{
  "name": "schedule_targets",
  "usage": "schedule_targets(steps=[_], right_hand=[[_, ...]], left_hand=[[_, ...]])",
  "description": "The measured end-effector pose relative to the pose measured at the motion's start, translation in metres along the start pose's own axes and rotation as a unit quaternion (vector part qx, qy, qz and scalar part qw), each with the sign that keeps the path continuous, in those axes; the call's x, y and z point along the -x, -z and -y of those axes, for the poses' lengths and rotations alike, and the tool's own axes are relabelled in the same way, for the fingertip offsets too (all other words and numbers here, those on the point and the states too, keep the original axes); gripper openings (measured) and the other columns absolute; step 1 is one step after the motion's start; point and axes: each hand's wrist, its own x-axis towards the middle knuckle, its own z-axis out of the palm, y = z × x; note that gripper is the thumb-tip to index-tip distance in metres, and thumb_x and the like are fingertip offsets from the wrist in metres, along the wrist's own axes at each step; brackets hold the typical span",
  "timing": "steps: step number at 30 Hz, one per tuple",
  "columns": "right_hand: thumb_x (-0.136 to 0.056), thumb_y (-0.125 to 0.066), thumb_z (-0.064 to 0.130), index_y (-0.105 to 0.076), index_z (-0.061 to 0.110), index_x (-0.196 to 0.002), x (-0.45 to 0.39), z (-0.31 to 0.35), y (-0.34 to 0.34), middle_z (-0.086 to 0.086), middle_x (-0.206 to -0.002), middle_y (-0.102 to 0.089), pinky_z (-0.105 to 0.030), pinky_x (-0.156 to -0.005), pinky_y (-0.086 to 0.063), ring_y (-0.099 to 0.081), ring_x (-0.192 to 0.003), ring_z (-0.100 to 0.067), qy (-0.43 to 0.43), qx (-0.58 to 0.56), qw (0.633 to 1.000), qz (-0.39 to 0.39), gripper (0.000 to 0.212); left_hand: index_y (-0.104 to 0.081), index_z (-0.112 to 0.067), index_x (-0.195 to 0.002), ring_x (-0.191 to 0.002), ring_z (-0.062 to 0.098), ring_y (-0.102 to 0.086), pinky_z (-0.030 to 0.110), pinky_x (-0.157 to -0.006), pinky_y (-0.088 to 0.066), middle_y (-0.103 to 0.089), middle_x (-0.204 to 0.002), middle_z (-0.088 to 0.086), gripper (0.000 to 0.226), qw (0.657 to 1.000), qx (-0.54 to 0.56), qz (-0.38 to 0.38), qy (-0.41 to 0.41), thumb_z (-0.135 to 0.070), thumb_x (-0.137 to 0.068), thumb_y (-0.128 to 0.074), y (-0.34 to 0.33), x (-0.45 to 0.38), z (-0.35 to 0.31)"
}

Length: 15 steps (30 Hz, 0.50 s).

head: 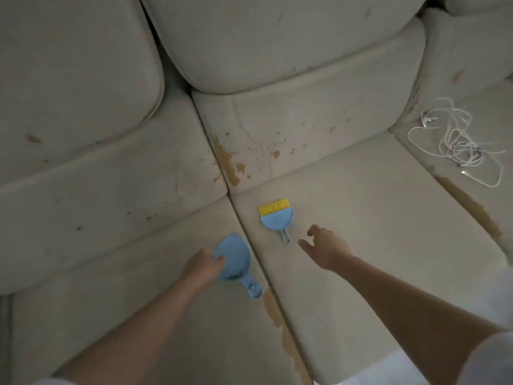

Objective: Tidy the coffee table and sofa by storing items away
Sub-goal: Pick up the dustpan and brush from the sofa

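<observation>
A small blue dustpan (236, 262) is gripped at its rim by my left hand (201, 269), just above the left seat cushion, its handle pointing toward me. A little blue brush with yellow bristles (276, 218) lies flat on the right seat cushion, bristles toward the sofa back. My right hand (327, 250) hovers just right of the brush's handle, fingers spread and holding nothing. A tangled white cable with earphones (458, 140) lies on the far right seat.
The beige corner sofa (374, 204) is worn, with peeling brown patches along the seams. Large back cushions (277, 43) rise behind the seats. A deep seam between two seat cushions runs diagonally past the dustpan.
</observation>
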Motion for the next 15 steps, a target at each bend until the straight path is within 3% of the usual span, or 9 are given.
schedule_targets(steps=[3, 6, 8, 11, 12, 14, 15], right_hand=[[-0.096, -0.049, 0.049, -0.053, 0.012, -0.125, -0.063, 0.006, -0.044, -0.011, -0.117, -0.067, -0.034, -0.085, -0.046, -0.060, -0.112, -0.031, -0.012, -0.030, 0.999, 0.003, 0.047], [-0.096, -0.052, 0.046, -0.052, 0.002, -0.126, -0.104, 0.016, -0.082, -0.019, -0.122, -0.063, -0.036, -0.086, -0.046, -0.059, -0.113, -0.037, -0.057, -0.075, 0.995, 0.021, 0.053], [-0.096, -0.055, 0.042, -0.048, -0.003, -0.129, -0.127, 0.019, -0.110, -0.022, -0.126, -0.058, -0.037, -0.089, -0.045, -0.056, -0.117, -0.039, -0.070, -0.093, 0.993, 0.017, 0.057], [-0.094, -0.059, 0.037, -0.043, -0.001, -0.131, -0.145, 0.016, -0.129, -0.022, -0.129, -0.055, -0.039, -0.091, -0.045, -0.054, -0.120, -0.039, -0.091, -0.102, 0.991, -0.011, 0.055], [-0.095, -0.057, 0.037, -0.043, 0.000, -0.130, -0.148, 0.017, -0.133, -0.021, -0.129, -0.056, -0.039, -0.090, -0.045, -0.056, -0.119, -0.039, -0.096, -0.102, 0.990, -0.007, 0.053], [-0.098, -0.047, 0.034, -0.043, 0.001, -0.132, -0.144, 0.015, -0.137, -0.021, -0.130, -0.056, -0.041, -0.093, -0.045, -0.056, -0.120, -0.039, -0.084, -0.086, 0.992, 0.028, 0.047], [-0.100, -0.041, 0.030, -0.044, 0.002, -0.133, -0.138, 0.013, -0.136, -0.021, -0.131, -0.055, -0.043, -0.095, -0.045, -0.056, -0.120, -0.039, -0.074, -0.082, 0.993, 0.048, 0.043]], left_hand=[[-0.060, 0.004, -0.108, -0.067, 0.036, -0.070, 0.030, -0.058, -0.054, -0.070, -0.083, 0.021, 0.051, 0.994, 0.080, 0.002, 0.077, -0.044, -0.092, -0.053, -0.037, -0.054, 0.017], [-0.060, 0.007, -0.103, -0.070, 0.037, -0.067, 0.039, -0.074, -0.057, -0.062, -0.068, 0.020, 0.048, 0.977, 0.152, 0.030, 0.149, -0.040, -0.094, -0.055, -0.071, -0.089, 0.031], [-0.061, 0.007, -0.116, -0.070, 0.033, -0.061, 0.042, -0.076, -0.058, -0.061, -0.076, 0.016, 0.044, 0.955, 0.233, 0.019, 0.183, -0.030, -0.092, -0.063, -0.088, -0.116, 0.046], [-0.057, 0.001, -0.128, -0.081, 0.026, -0.061, 0.039, -0.078, -0.060, -0.066, -0.115, 0.019, 0.040, 0.924, 0.319, 0.022, 0.210, -0.014, -0.092, -0.061, -0.106, -0.141, 0.064], [-0.058, -0.002, -0.127, -0.080, 0.023, -0.061, 0.036, -0.073, -0.060, -0.064, -0.116, 0.017, 0.035, 0.910, 0.351, 0.026, 0.217, -0.009, -0.093, -0.058, -0.114, -0.144, 0.069], [-0.061, -0.010, -0.103, -0.070, 0.019, -0.056, 0.031, -0.062, -0.058, -0.062, -0.096, 0.013, 0.013, 0.883, 0.402, 0.020, 0.241, -0.003, -0.094, -0.055, -0.122, -0.144, 0.078], [-0.059, -0.010, -0.088, -0.066, 0.019, -0.054, 0.034, -0.066, -0.058, -0.063, -0.082, 0.011, 0.010, 0.881, 0.403, 0.010, 0.249, -0.001, -0.093, -0.055, -0.124, -0.144, 0.082]])
